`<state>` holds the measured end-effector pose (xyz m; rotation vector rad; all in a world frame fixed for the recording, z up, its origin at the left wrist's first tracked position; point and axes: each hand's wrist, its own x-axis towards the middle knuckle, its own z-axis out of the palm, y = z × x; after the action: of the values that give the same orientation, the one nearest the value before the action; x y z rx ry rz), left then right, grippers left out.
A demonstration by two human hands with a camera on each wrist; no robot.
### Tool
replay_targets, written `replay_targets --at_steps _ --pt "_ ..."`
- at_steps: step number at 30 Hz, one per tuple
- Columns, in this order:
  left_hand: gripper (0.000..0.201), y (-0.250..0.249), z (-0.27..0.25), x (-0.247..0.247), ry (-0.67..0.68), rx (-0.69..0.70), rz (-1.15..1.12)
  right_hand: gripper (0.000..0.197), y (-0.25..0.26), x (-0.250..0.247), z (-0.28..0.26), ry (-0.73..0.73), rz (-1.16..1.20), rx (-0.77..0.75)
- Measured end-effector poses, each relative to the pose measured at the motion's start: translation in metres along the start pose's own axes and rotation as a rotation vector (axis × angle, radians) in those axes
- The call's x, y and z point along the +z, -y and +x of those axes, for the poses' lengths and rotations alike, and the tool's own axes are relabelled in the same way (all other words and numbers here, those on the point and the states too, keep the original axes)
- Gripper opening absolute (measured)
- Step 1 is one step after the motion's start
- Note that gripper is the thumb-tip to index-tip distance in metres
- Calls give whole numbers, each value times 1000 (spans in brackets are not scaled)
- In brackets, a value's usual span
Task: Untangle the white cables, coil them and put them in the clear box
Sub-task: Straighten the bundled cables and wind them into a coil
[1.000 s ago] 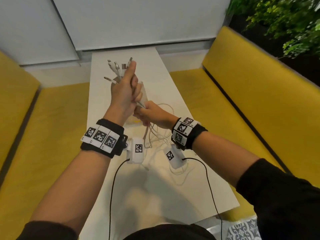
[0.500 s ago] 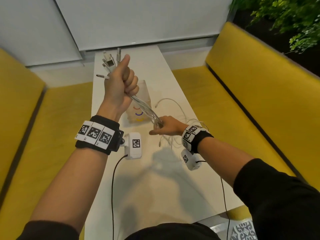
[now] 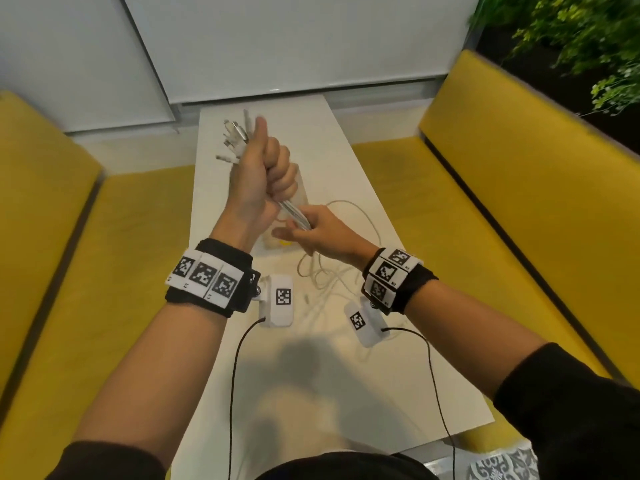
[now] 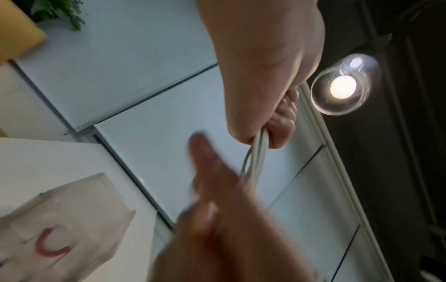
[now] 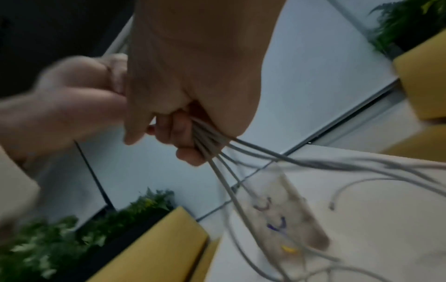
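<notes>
1. Head view shows the white cables (image 3: 292, 213) bunched in the left hand (image 3: 261, 181), held up over the tabletop (image 3: 346, 161), fingers (image 3: 284, 178) curled tight round them.
2. Plug ends poke out above the thumb.
3. Right hand (image 3: 318, 233) holds the same bunch just below, fingers wrapped round it.
4. Loose ends lie on the tabletop.
5. Clear box (image 5: 284, 215) stands behind the hands.

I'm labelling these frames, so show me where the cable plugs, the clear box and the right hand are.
cable plugs (image 3: 235, 138), head view, on the connector ends above the left fist.
clear box (image 4: 72, 209), left wrist view, on its side wall.
right hand (image 3: 320, 232), head view, on the back of the hand.
</notes>
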<state>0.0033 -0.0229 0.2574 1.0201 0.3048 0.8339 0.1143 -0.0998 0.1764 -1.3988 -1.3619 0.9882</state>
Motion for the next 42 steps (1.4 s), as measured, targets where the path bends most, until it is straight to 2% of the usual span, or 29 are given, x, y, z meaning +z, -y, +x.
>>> replay_targets --at_steps 3,6,8,10,11,12,13,15,16,18,19,21,24,28,30,32,37,39,42 --pt "59 -33 0 -4 -71 89 -34 49 -31 -18 -11 69 -193 193" --pt "57 -61 -1 -14 -188 175 14 57 -60 -43 -23 24 -564 291" --pt "56 -68 -6 -19 -265 210 132 57 -69 -60 -29 -48 -727 369" --pt "54 -64 -8 -19 -258 226 336 51 -67 -69 -32 -89 -842 414" --pt "47 -58 -9 -17 -189 219 450 48 -66 -71 -30 -93 -879 405" --pt "36 -49 -8 -12 -59 177 532 45 -61 -70 -28 -93 -913 377" --pt "38 -36 -7 -8 97 131 654 41 -55 -67 -24 -88 -951 343" --pt "44 -3 -5 -5 334 82 1082 31 -43 -61 -15 -77 -1042 277" --pt "46 14 -4 -6 384 36 1264 27 -38 -58 -12 -73 -1085 247" --pt "60 36 -5 -9 457 -84 1451 24 -29 -54 -7 -74 -1150 186" --pt "58 44 -6 -11 492 -144 1476 21 -25 -53 -6 -86 -1150 165" --pt "40 54 -7 -17 539 -196 1514 14 -15 -52 -6 -108 -1112 136" --pt "30 53 -4 -26 537 -177 1605 24 -8 -52 -8 -98 -1010 109" --pt "23 26 -1 -29 559 -111 1591 39 -8 -64 -14 -30 -560 162" --pt "20 4 4 -34 510 -70 1565 49 -12 -76 -20 2 -351 218" --pt "21 -15 8 -39 439 -34 1544 52 -19 -85 -23 12 -255 225" --pt "38 -28 10 -38 318 16 1473 54 -17 -99 -13 -85 -410 177" --pt "37 -31 8 -39 282 32 1448 54 -13 -107 -12 -103 -488 175" --pt "30 -43 1 -37 191 75 1410 40 -13 -119 -15 -124 -635 161"
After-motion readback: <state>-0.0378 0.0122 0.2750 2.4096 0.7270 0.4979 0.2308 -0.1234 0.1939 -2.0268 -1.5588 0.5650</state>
